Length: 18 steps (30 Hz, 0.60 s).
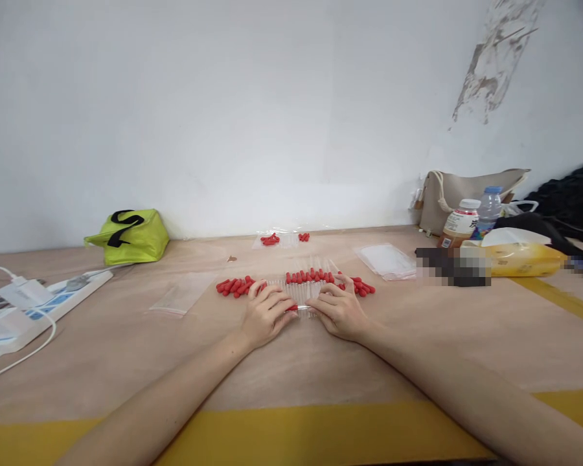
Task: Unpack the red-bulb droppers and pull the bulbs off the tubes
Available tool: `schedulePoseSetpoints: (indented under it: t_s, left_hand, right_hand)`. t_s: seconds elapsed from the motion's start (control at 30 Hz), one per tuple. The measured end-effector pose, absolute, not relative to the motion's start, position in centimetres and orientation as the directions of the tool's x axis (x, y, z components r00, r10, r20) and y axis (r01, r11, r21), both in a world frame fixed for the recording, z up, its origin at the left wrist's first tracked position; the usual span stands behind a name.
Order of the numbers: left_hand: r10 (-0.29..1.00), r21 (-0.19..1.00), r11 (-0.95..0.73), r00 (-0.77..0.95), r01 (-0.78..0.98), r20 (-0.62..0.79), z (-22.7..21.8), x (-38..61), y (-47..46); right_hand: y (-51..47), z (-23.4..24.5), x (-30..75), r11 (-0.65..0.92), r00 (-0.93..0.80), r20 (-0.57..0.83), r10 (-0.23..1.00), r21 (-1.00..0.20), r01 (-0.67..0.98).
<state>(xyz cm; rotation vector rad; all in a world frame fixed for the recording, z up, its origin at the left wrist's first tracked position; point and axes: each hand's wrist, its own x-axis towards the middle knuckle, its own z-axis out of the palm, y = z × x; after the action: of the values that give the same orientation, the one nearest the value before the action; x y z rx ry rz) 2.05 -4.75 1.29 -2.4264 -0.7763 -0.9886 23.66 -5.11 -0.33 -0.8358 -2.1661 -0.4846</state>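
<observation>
My left hand (268,312) is closed round the red rubber bulb of a glass dropper (303,307) lying crosswise. At the dropper's glass end, the fingers of my right hand (341,310) are pinched together on the tube. Right behind it lies a pile of clear droppers, with a row of red bulbs (309,276) across the top. More red-bulbed droppers (234,286) fan out beyond my left hand, and others (364,287) stick out past my right hand. My fingers hide part of the pile.
Farther back lies a clear bag with red-bulbed droppers (271,239). Flat plastic bags lie left (182,294) and right (387,261). A power strip (72,294) and green bag (135,236) stand left; bottles (461,223) and a yellow tissue pack (525,257) stand right.
</observation>
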Motion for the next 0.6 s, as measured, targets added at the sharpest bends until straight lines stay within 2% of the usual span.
schedulePoseSetpoints:
  t_s: [0.4, 0.5, 0.6]
  left_hand:
    - [0.336, -0.211, -0.738, 0.620, 0.641, 0.709, 1.1, 0.9, -4.9]
    - [0.393, -0.127, -0.700, 0.528, 0.703, 0.753, 1.5, -0.8, -4.5]
    - [0.490, 0.070, -0.672, 0.373, 0.737, 0.788, 2.4, -1.5, -3.9]
  right_hand:
    - [-4.9, -0.4, 25.8, 0.705, -0.517, 0.747, 0.419, 0.092, 0.704]
    - [-4.2, 0.0, 27.3, 0.606, -0.368, 0.791, 0.489, -0.005, 0.795]
    - [-3.9, 0.3, 26.9, 0.541, -0.242, 0.793, 0.559, -0.128, 0.831]
